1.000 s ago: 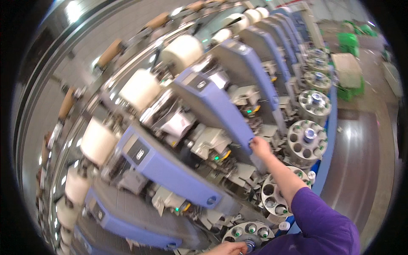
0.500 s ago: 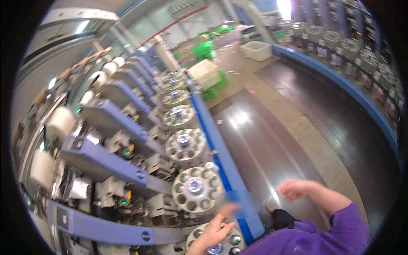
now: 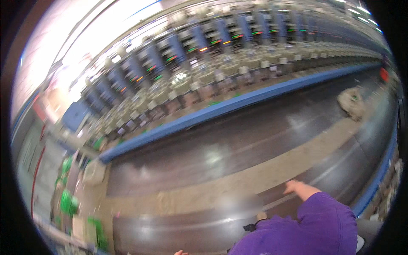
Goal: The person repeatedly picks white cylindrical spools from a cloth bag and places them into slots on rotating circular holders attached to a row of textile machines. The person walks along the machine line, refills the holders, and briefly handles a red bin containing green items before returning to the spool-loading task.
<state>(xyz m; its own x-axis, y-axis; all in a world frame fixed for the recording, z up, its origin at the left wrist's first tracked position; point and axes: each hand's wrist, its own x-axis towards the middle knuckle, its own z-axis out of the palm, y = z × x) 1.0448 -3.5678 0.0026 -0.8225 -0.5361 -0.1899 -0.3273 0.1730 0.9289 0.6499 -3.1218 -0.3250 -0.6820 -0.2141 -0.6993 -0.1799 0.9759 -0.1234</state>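
Note:
My right hand [image 3: 294, 187] hangs over the dark floor strip, below a purple sleeve [image 3: 327, 216]. Motion smears its fingers, so whether anything is in them I cannot make out. Only a bit of my left hand [image 3: 181, 253] peeks in at the lower edge, the rest cut off. Neither hand touches a machine in this view. A blurred shoe [image 3: 262, 216] shows just beyond my body.
Across the aisle runs a long row of winding machines [image 3: 229, 63] behind a blue rail [image 3: 238, 102]. A pale sack [image 3: 352, 103] lies on the floor at right. Pale bins [image 3: 94, 171] and green bundles [image 3: 68, 203] stand at left. Another blue rail [image 3: 378, 178] edges the right side.
My view has swung right, from the near machines with their round bobbin trays to the aisle and opposite row. My left hand, earlier above a tray, has dropped almost out of view.

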